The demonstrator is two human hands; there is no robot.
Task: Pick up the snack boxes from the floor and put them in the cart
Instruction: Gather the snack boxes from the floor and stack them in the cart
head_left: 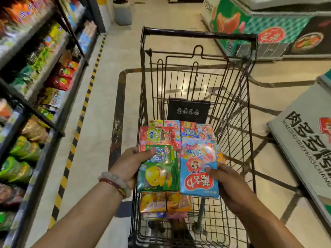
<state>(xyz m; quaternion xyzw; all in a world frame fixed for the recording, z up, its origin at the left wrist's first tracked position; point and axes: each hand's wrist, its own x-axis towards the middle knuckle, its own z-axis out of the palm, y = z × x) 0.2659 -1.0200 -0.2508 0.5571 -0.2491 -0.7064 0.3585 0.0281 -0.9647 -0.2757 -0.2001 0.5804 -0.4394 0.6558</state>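
A black wire cart [232, 111] stands in front of me in a shop aisle. Several colourful snack boxes [161, 135] lie flat in its basket, and more [166, 203] lie near its close end. My left hand [129, 165] grips a green snack box [158, 174] by its left edge, thumb on top. My right hand [227, 183] grips a blue snack box [197, 167] at its lower right corner, thumb on its face. Both boxes are held side by side above the basket.
Shelves [35, 97] full of snack bags line the left side, with a yellow-and-black floor stripe [84, 106] along them. A chest freezer [268, 33] stands at the far right and a large cardboard box [304, 136] lies at the right. Tiled floor surrounds the cart.
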